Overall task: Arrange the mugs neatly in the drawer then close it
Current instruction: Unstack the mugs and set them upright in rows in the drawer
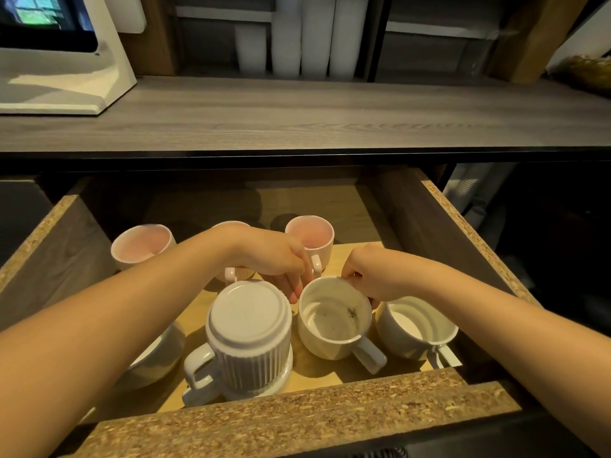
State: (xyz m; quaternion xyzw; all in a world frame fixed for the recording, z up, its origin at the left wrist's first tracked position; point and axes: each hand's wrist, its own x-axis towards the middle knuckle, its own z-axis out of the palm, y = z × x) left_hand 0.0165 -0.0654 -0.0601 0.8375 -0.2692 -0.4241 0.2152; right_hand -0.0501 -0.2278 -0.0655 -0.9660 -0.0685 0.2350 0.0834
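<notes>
Fingers of right hand pinch far rim of cream mug; left hand fingertips curl down onto its left rim. Mug upright, front-centre in open drawer, handle toward front edge. Tight fit: upturned ribbed mug just left, white mug just right. Pink mugs behind, bare floor further back. Both forearms reach in over front edge.

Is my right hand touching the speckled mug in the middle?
Touching. The head view shows the right hand pinching the far rim of the speckled mug.

Head cam – fwd/down, near drawer
</notes>
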